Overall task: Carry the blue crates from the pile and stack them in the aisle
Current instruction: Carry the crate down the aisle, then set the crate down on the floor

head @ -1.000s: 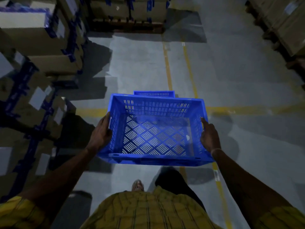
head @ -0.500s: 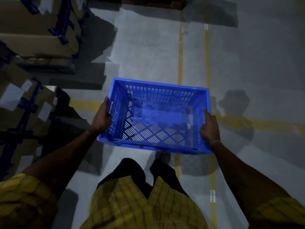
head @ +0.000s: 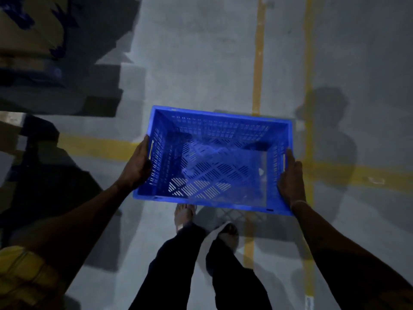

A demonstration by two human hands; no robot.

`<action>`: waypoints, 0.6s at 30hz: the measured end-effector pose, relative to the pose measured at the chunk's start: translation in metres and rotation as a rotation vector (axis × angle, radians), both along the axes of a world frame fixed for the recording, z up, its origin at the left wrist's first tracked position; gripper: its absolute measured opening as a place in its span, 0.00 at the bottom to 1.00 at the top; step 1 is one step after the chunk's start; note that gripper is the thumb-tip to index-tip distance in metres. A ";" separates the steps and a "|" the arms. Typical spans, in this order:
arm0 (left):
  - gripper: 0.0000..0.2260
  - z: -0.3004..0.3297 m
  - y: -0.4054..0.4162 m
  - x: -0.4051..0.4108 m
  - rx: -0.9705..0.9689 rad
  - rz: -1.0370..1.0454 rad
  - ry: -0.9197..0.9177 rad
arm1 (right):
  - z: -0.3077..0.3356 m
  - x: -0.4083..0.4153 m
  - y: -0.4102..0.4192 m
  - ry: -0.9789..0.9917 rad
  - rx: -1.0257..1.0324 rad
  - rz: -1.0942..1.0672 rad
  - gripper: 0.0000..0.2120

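Observation:
An empty blue slotted crate hangs in front of me over the grey floor, carried level between both hands. My left hand grips its left end wall at the handle slot, fingers curled under the rim. On the right end wall my right hand holds the other handle slot. Through the slotted base a second blue shape shows faintly below; I cannot tell what it is.
Cardboard boxes with blue tape stand stacked at the upper left and cast dark shadows. Yellow floor lines run ahead and one crosses under the crate. My feet and dark trousers are just below the crate.
The view has tipped further down and I have stepped forward. The crate stays in both hands, lower over the floor. The second crate seen ahead a second ago is out of clear sight.

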State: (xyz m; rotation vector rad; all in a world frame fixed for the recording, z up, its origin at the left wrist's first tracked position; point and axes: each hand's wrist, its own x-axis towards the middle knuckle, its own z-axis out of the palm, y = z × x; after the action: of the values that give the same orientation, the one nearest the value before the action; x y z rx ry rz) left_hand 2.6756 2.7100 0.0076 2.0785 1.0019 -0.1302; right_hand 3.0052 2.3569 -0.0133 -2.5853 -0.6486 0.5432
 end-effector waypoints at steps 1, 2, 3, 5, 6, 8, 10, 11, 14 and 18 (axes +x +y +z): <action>0.38 -0.016 0.006 0.007 -0.013 -0.020 -0.008 | -0.018 0.005 0.005 0.007 0.005 0.004 0.39; 0.35 -0.037 0.015 0.012 -0.034 -0.029 -0.025 | -0.034 0.010 0.010 0.016 0.012 0.003 0.39; 0.34 -0.067 0.027 0.014 -0.049 -0.032 -0.028 | -0.049 0.015 0.014 0.020 0.011 0.003 0.39; 0.33 -0.108 0.041 0.021 -0.062 -0.031 -0.026 | -0.074 0.024 0.022 0.018 -0.006 0.000 0.38; 0.33 -0.116 0.041 0.026 -0.054 -0.028 -0.022 | -0.084 0.027 0.026 0.018 -0.009 -0.001 0.37; 0.33 -0.118 0.036 0.034 -0.032 -0.023 -0.008 | -0.097 0.031 0.033 0.001 0.006 0.002 0.36; 0.34 -0.122 0.029 0.036 0.045 -0.035 0.005 | -0.106 0.036 0.039 -0.036 0.027 0.008 0.36; 0.34 -0.123 0.030 0.040 0.064 -0.036 0.014 | -0.109 0.039 0.043 -0.056 0.029 0.014 0.37; 0.34 -0.129 0.037 0.050 0.105 0.031 0.045 | -0.116 0.044 0.052 -0.093 0.027 0.020 0.38; 0.33 -0.128 0.043 0.056 0.075 -0.023 0.022 | -0.122 0.040 0.058 -0.086 -0.020 0.003 0.39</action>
State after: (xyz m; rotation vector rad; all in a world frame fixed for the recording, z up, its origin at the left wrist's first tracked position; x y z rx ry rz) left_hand 2.7315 2.7526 -0.1199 2.1615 1.0099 -0.1294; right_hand 3.0454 2.4150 -0.1356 -2.6388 -0.6783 0.4434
